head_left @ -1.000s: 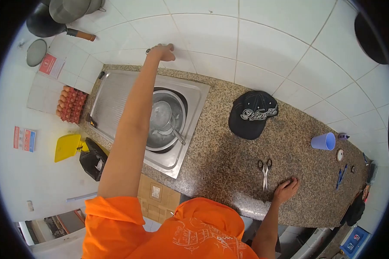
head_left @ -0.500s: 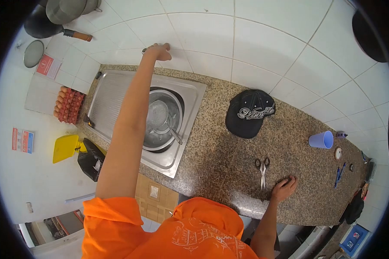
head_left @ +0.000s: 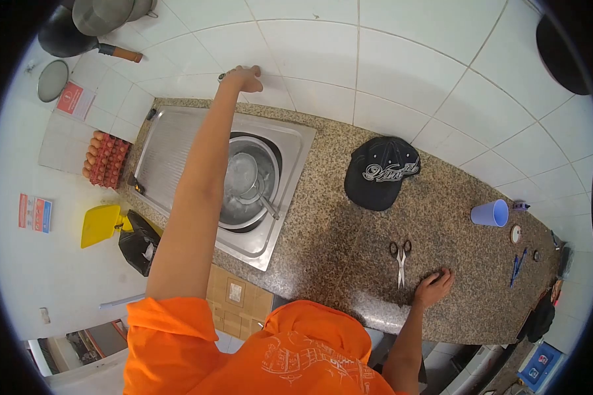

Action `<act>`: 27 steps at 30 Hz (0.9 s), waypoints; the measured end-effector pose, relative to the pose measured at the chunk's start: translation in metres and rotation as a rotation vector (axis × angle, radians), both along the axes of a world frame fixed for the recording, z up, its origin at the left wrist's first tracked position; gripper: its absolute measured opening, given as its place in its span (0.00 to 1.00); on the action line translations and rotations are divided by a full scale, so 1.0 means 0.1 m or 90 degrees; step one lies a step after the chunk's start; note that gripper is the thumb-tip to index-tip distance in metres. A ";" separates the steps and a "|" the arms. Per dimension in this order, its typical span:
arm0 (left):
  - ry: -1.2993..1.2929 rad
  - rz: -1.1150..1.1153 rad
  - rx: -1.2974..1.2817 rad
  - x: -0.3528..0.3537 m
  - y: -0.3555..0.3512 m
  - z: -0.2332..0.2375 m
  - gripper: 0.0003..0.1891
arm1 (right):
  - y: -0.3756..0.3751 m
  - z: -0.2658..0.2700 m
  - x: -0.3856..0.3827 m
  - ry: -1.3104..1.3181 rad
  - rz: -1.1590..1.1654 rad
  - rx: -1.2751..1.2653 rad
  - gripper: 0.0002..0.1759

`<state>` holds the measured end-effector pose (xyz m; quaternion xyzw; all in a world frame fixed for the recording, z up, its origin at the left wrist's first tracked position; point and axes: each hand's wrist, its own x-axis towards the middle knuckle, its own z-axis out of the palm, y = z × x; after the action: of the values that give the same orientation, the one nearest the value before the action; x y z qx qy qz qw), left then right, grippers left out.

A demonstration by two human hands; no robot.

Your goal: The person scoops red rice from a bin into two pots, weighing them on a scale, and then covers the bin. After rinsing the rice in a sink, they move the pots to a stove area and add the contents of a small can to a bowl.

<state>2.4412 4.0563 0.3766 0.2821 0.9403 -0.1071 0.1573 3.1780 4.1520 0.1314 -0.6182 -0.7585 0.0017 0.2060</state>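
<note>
My left hand reaches up to the tiled wall above the sink. Its fingers curl around something mostly hidden, with a small metal piece showing beside the wrist. Below that arm, a round metal bowl sits in the steel sink, holding a strainer whose handle sticks out to the lower right. Part of the bowl is behind my forearm. My right hand rests on the granite counter, fingers loosely bent and holding nothing. Just left of it lie scissors, slightly apart from the hand.
A black cap lies on the counter near the wall. Toward the right are a blue cup, a white roll and blue pens. Stacked egg trays stand left of the sink; pans hang above.
</note>
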 end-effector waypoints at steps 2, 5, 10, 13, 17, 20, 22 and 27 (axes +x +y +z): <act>0.003 0.004 0.001 0.03 0.00 0.02 0.35 | 0.00 -0.01 0.02 0.001 0.003 -0.006 0.20; 0.001 -0.001 -0.008 0.04 0.01 0.04 0.35 | 0.01 -0.06 0.04 -0.012 -0.003 -0.009 0.21; -0.001 0.002 -0.012 -0.01 0.02 -0.01 0.35 | 0.00 -0.03 0.02 -0.016 -0.017 -0.015 0.21; 0.003 0.002 -0.015 0.01 0.02 0.01 0.35 | 0.00 -0.03 0.02 -0.014 -0.011 -0.024 0.21; 0.008 0.003 -0.013 -0.05 0.01 -0.04 0.35 | -0.01 0.01 0.00 -0.011 -0.009 -0.009 0.21; -0.001 -0.001 -0.001 -0.06 0.00 -0.04 0.35 | -0.01 0.01 0.00 -0.013 -0.006 0.000 0.20; 0.001 0.001 -0.007 -0.05 0.00 -0.04 0.35 | -0.01 0.00 0.01 -0.017 -0.009 0.001 0.20; 0.002 -0.003 -0.008 -0.08 0.00 -0.06 0.35 | 0.01 -0.03 0.02 -0.012 0.000 0.016 0.20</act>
<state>2.4335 4.0566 0.3710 0.2833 0.9391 -0.1139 0.1575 3.1795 4.1529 0.1289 -0.6153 -0.7606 -0.0139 0.2066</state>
